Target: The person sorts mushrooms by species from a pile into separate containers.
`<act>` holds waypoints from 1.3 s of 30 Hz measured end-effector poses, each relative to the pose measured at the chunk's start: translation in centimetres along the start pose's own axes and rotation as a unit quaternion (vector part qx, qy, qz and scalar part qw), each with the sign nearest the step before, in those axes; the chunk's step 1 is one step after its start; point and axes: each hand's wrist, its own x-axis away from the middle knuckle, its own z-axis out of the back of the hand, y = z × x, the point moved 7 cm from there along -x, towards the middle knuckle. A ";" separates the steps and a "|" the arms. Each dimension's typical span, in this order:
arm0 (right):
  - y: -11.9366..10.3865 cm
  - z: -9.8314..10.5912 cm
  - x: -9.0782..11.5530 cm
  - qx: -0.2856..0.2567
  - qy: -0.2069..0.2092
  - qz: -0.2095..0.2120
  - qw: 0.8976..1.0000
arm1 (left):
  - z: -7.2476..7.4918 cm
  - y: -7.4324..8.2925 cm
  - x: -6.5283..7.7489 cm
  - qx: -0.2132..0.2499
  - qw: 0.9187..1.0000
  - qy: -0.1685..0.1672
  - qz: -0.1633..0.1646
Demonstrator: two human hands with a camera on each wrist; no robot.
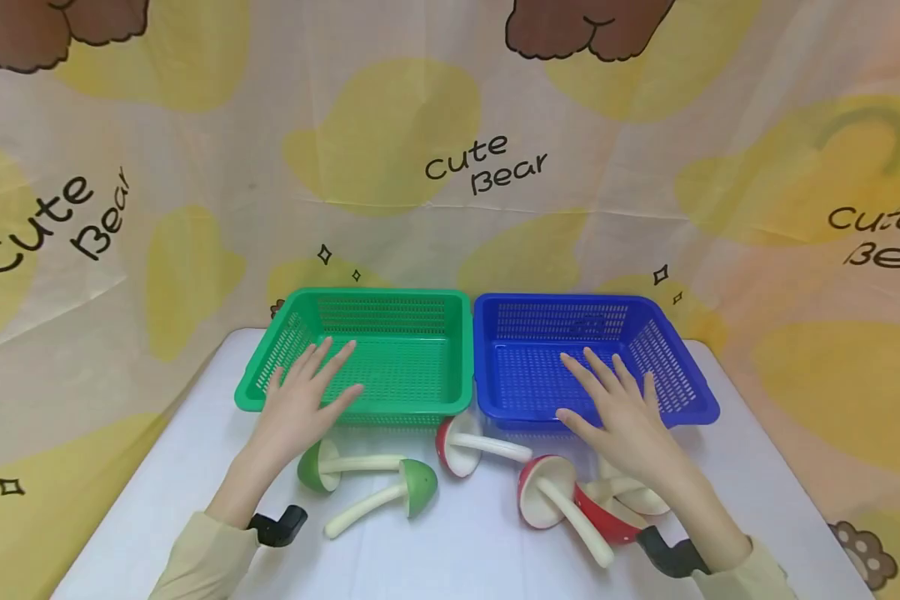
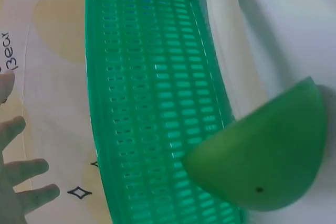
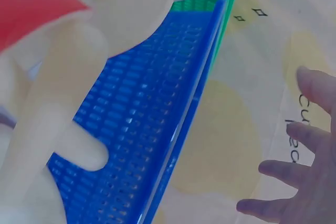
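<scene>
My left hand is held with fingers spread over the front left of a green basket, holding nothing. Over the front rim of a blue basket my right hand is spread the same way, also without anything in it. Two toy mushrooms with green caps, one on the left and one on the right, lie below the green basket. Several red-capped toy mushrooms lie nearer the right hand: one by the baskets' meeting corner, others in a cluster partly hidden by the right hand and forearm.
Both baskets stand side by side on a white-covered table, their visible insides showing only bare mesh. Behind them hangs a printed cloth with yellow patches and lettering. Black straps, left and right, sit at the wrists.
</scene>
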 end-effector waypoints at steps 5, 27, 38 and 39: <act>-1.0 0.1 0.5 -0.003 0.007 0.018 1.000 | -0.1 -0.6 0.7 0.019 1.000 0.001 -0.004; -4.7 -2.7 1.5 0.004 0.046 0.073 0.996 | -0.6 -4.0 3.6 0.066 0.997 0.039 0.022; -6.4 -4.6 1.6 0.012 0.067 0.094 0.993 | -0.1 -4.7 4.1 0.062 0.993 0.092 0.033; -6.5 -4.8 1.6 0.013 0.070 0.097 0.993 | -0.1 -4.7 4.1 0.060 0.993 0.098 0.033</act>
